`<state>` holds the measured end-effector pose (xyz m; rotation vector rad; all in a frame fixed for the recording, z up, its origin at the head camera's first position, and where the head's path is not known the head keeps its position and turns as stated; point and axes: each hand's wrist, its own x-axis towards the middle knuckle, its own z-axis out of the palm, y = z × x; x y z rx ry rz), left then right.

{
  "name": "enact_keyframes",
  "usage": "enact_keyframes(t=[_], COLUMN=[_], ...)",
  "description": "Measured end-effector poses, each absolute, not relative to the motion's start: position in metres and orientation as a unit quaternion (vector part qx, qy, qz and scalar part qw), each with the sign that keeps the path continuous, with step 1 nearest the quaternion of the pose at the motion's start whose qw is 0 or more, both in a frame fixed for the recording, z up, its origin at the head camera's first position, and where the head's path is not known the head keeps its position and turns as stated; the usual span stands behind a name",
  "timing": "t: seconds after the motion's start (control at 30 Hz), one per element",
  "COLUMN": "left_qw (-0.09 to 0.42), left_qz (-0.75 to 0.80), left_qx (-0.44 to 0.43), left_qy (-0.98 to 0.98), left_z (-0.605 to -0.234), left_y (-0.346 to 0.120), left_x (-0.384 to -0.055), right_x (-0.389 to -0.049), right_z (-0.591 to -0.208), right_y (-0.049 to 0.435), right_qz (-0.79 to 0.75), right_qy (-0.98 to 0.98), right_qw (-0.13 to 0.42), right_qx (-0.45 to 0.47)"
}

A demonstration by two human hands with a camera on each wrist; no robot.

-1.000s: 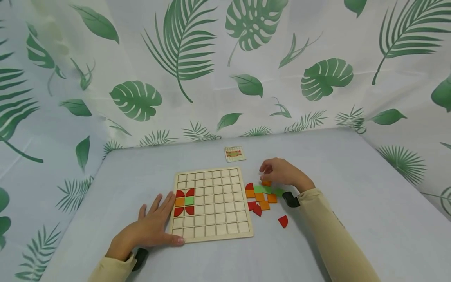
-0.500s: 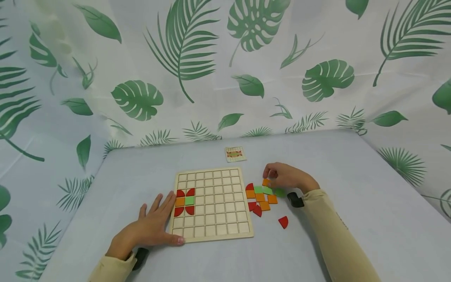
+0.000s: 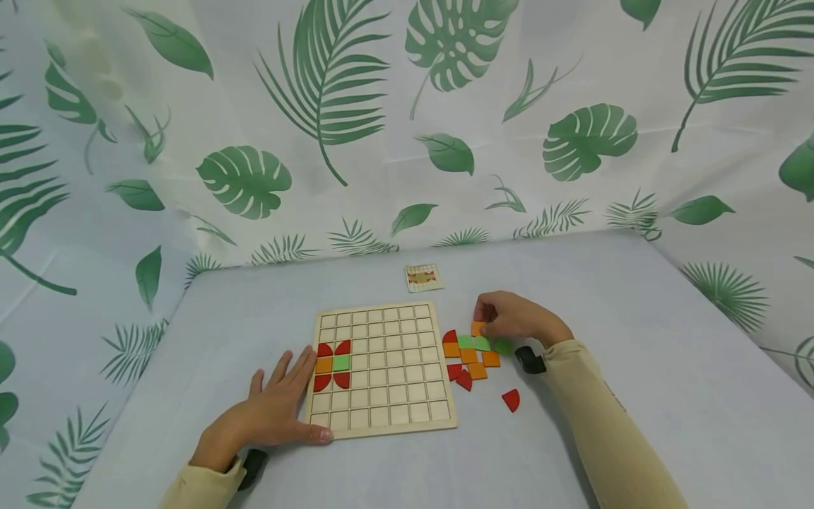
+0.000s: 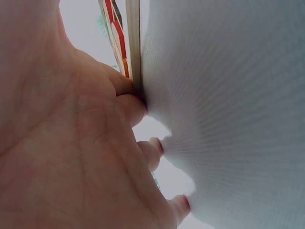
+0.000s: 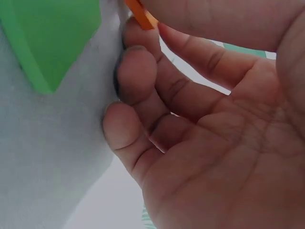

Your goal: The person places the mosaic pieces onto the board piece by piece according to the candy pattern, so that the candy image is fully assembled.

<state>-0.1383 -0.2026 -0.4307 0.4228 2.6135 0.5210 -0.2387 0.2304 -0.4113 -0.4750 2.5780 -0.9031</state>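
A wooden grid board (image 3: 395, 385) lies on the table, with red quarter-round tiles (image 3: 343, 347), an orange square and a green square (image 3: 341, 363) set in its left columns. My left hand (image 3: 270, 410) rests at the board's left edge, fingers spread and thumb on the near-left corner. Right of the board, my right hand (image 3: 516, 314) pinches an orange square tile (image 3: 478, 328) between thumb and fingers at the far side of the loose tiles. That tile's edge (image 5: 141, 14) shows beneath the thumb in the right wrist view; the rest of it is hidden.
Loose orange squares (image 3: 477, 370), green tiles (image 3: 467, 342) and red quarter-rounds lie beside the board's right edge. One red quarter-round (image 3: 511, 400) sits apart, nearer. A small pattern card (image 3: 424, 278) lies beyond the board. Leaf-printed cloth (image 3: 381, 155) hangs behind the table.
My right hand has shifted slightly right and closed its thumb and fingers on the orange square tile at the pile's far side. The left hand and board stay put.
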Motion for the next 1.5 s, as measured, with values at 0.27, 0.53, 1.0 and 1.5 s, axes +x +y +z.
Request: enact_keyframes(t=[0.27,0.53,1.0,1.5], left_qw=[0.219,0.222,0.223,0.221], left_qz=[0.191,0.191,0.201,0.199], left_qx=[0.158,0.156,0.156,0.149], left_qy=[0.944,0.943,0.941,0.943], left_z=[-0.430,-0.431,-0.430,-0.431], left_y=[-0.203,-0.204,-0.206,-0.205], left_x=[-0.138,-0.136,-0.139,-0.137], right_x=[-0.241,-0.243,-0.238,-0.238], right_z=[-0.412,-0.418,-0.413,-0.403], right_y=[0.231,0.220,0.185,0.143], right_qz=[-0.367,-0.433,-0.492,-0.518], right_qy=[0.899,0.873,0.853,0.823], right_qw=[0.189,0.162,0.109,0.126], right_qx=[-0.146,-0.155,-0.134,-0.198])
